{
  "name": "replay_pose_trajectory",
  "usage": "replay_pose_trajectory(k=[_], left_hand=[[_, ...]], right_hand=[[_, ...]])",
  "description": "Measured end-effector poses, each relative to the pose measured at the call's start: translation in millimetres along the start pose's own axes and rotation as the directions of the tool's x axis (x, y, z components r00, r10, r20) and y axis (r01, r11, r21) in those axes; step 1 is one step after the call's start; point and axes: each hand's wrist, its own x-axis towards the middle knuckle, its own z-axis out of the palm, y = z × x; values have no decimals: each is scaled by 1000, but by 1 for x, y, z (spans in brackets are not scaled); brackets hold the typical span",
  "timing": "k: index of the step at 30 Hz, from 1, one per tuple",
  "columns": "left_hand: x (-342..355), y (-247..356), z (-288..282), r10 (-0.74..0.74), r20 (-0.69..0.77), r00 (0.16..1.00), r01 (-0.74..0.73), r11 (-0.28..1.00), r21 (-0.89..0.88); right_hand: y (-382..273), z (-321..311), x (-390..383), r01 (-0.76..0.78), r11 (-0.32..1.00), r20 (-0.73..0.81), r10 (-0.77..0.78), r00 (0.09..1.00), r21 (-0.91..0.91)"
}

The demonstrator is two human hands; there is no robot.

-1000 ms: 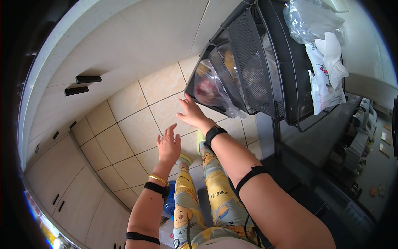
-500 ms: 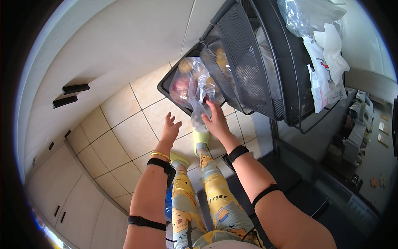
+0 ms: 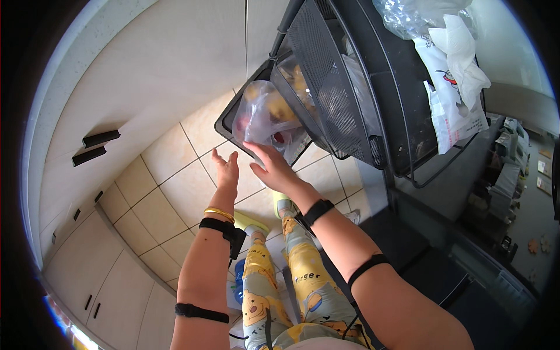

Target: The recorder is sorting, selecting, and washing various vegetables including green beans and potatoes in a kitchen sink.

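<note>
A clear plastic bag (image 3: 256, 111) with red and yellow round produce lies in the lowest basket (image 3: 224, 122) of a black mesh rack (image 3: 344, 93). My right hand (image 3: 271, 169) reaches to the bag's near edge, fingers stretched and apart; whether the fingertips touch it I cannot tell. My left hand (image 3: 226, 170) is just below the basket's left corner, empty, with fingers spread. Higher baskets hold more bagged things, partly hidden by the mesh.
On the rack's top are crumpled clear plastic (image 3: 408, 23) and white packets (image 3: 455, 99). Pale cabinets (image 3: 134, 64) run along the left. My feet stand on beige tiles (image 3: 181, 186). A dark glossy surface (image 3: 443, 210) is at right; a blue object (image 3: 239, 274) sits by my leg.
The lowest basket sticks out further left than a second ago. The plastic that hung over its front edge now lies more inside. My hands moved up and left since half a second ago.
</note>
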Motion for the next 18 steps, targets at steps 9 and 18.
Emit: replay_pose_trajectory(k=[9, 18], left_hand=[[41, 17, 11, 276, 76, 958, -286, 904, 319], [18, -24, 51, 198, 230, 953, -249, 943, 220]], right_hand=[[9, -72, -91, -183, 878, -187, 109, 976, -442], [-13, -136, -106, -245, 879, -471, 27, 882, -409]])
